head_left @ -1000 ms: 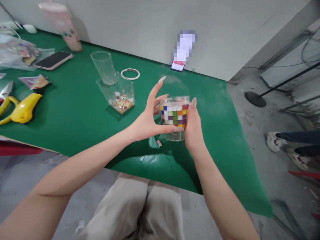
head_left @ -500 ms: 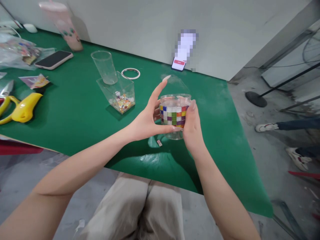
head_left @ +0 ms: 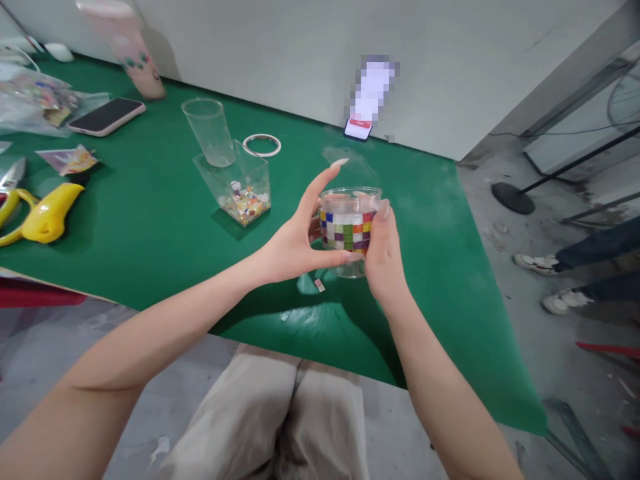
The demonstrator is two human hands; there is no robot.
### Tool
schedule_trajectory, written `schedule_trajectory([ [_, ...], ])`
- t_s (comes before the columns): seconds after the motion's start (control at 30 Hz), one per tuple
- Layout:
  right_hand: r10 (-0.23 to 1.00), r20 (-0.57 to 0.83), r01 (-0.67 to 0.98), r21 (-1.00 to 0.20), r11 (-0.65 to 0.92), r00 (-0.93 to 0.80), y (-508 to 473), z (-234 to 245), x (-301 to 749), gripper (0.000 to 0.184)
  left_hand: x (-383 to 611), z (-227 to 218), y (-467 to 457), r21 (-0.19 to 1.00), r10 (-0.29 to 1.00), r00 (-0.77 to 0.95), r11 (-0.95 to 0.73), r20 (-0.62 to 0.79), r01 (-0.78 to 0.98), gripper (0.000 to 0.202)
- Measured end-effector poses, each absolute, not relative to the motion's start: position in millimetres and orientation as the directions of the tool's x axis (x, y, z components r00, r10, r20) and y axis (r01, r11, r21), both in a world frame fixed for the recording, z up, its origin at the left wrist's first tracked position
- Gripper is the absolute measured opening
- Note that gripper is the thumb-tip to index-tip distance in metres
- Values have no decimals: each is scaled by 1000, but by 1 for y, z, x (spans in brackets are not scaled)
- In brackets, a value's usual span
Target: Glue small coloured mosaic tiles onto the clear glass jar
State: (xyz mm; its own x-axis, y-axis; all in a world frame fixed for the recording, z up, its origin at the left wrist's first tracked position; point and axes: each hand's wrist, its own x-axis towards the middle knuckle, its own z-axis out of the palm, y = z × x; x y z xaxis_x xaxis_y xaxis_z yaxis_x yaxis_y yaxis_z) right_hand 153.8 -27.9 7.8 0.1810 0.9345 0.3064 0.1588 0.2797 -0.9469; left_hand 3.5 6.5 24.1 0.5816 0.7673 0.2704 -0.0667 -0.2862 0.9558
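Note:
Both hands hold a clear round cup [head_left: 350, 230] banded with small colored square tiles, just above the green table. My left hand [head_left: 300, 247] grips its left side, thumb across the lower front and index finger raised past the rim. My right hand [head_left: 385, 257] wraps the right side, thumb up near the rim; its other fingers are hidden behind the cup. Below the cup a small pale tile piece [head_left: 319, 285] lies on the table. To the left stands a clear angular container [head_left: 245, 203] with colorful beads or gems in it.
Behind the bead container is a tall clear cup [head_left: 210, 137], beside a white ring [head_left: 262, 145]. Yellow-handled scissors [head_left: 47, 217], a phone [head_left: 107, 117], plastic bags [head_left: 45, 100] and a pink tumbler [head_left: 130, 53] occupy the left. Another phone [head_left: 369, 100] leans against the wall. A person's shoes [head_left: 565, 301] show at right.
My hands and the cup stay almost in place; my left index finger has dipped slightly. At right, the other person's nearer foot has shifted leftward.

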Motion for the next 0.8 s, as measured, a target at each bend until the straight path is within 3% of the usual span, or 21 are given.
schedule_trajectory([
  [0.13, 948, 255, 116, -965, 236, 190, -24, 4, 156, 44, 4, 23, 7, 952, 780, 569, -306, 260, -15, 95],
  [0.3, 966, 199, 77, -979, 188, 165, -22, -1, 156, 47, 5, 21, 9, 967, 809, 531, -230, 253, -110, 87],
  [0.43, 967, 230, 77, -972, 222, 106, -25, 3, 155, 47, 5, 19, 10, 947, 779, 544, -301, 312, -113, 98],
  [0.63, 967, 234, 61, -971, 229, 97, -26, 3, 154, 49, 5, 16, 10, 913, 771, 522, -406, 364, -38, 96],
  [0.8, 975, 160, -26, -986, 166, 152, -21, -4, 151, 50, 8, 11, 12, 955, 796, 541, -293, 272, -49, 108],
])
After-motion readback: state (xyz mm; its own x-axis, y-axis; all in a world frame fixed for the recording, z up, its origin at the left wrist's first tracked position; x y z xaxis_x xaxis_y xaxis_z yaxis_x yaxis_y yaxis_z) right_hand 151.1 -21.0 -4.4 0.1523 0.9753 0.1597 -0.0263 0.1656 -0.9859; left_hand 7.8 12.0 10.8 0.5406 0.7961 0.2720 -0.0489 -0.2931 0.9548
